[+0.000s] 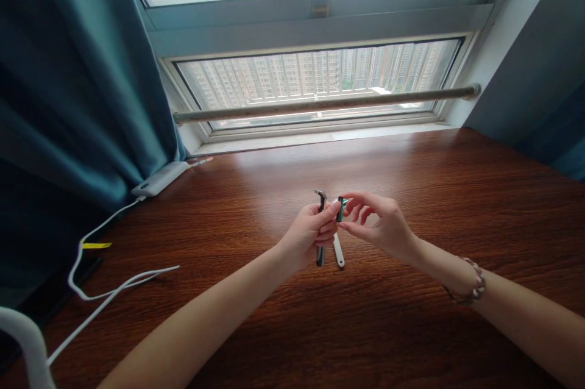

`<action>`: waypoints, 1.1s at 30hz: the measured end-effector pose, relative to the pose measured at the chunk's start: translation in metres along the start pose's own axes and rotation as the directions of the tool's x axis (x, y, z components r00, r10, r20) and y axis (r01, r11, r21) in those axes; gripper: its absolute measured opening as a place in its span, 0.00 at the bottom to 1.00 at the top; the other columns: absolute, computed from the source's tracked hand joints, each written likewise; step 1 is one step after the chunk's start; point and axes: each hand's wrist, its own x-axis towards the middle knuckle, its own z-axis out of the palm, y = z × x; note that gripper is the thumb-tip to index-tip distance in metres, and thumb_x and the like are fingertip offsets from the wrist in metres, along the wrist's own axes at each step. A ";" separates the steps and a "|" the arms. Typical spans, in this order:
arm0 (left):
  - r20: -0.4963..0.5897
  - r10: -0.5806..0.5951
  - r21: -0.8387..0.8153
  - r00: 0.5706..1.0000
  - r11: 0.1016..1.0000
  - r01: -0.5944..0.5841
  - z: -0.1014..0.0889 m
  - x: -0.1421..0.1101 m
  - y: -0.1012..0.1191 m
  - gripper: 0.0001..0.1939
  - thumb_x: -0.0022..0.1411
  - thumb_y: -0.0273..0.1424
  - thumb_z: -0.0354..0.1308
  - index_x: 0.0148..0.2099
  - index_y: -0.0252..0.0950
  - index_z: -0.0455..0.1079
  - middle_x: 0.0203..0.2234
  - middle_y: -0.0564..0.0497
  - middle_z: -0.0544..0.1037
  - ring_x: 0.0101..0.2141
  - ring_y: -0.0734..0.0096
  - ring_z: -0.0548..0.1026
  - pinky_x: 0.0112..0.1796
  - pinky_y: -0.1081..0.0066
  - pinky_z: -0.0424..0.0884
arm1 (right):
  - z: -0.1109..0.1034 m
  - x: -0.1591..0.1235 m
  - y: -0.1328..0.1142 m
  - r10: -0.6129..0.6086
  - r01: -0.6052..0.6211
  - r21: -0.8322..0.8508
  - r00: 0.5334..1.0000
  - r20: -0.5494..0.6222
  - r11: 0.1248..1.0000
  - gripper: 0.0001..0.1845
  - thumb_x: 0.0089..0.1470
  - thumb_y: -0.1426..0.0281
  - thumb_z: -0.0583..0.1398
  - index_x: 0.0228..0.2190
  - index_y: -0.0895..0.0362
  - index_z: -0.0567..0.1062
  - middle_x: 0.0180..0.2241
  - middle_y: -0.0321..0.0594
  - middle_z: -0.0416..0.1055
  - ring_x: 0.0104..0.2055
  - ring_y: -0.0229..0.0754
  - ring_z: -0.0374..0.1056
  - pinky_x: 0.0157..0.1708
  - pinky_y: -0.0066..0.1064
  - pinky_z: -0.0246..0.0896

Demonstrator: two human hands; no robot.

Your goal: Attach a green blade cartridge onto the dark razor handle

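Note:
In the middle of the head view, my left hand (315, 225) is closed around a dark razor handle (320, 256). The handle stands roughly upright in the grip, with its bare, bent metal neck at the top. Just to the right, my right hand (384, 221) pinches a small black-and-green razor cartridge (340, 209) between thumb and fingertips. The left thumb reaches close to the cartridge; whether it touches cannot be told. Beneath the hands lies a slim white handle (339, 252) with a hole at its end; its upper part is hidden by my fingers.
A brown wood-grain table (256, 334) spreads under both arms. At the left lie a white power strip (161, 178), a white cable (109, 300) and a yellow strip (97, 246). A blue curtain (91, 72) hangs on that side. Behind the table, a rail (320, 107) crosses the window.

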 end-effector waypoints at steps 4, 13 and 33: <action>0.008 0.003 0.016 1.000 1.000 -0.003 0.000 0.000 0.001 0.15 0.53 0.38 0.57 0.26 0.33 0.59 0.11 0.63 0.50 0.12 0.89 0.44 0.14 0.82 0.39 | 0.000 0.000 0.002 -0.015 0.014 -0.017 1.000 -0.007 1.000 0.22 0.42 0.66 0.63 0.41 0.56 0.68 0.28 0.38 0.71 0.24 0.35 0.64 0.23 0.27 0.63; -0.081 0.094 0.117 0.992 0.990 -0.084 -0.005 0.003 0.001 0.13 0.55 0.38 0.53 0.31 0.33 0.60 0.15 0.61 0.55 0.13 0.88 0.48 0.14 0.82 0.43 | -0.003 0.004 0.011 0.100 -0.102 -0.037 0.994 -0.044 0.994 0.20 0.44 0.62 0.62 0.39 0.58 0.69 0.25 0.37 0.70 0.22 0.34 0.64 0.21 0.26 0.61; -0.271 0.456 0.883 0.848 -0.232 0.407 -0.077 0.037 0.004 0.16 0.58 0.40 0.44 0.39 0.35 0.66 0.32 0.42 0.75 0.35 0.58 0.73 0.34 0.66 0.65 | 0.002 0.000 0.056 0.087 -0.055 -0.554 0.996 0.032 0.831 0.16 0.45 0.62 0.60 0.36 0.58 0.70 0.37 0.45 0.70 0.40 0.47 0.66 0.39 0.36 0.61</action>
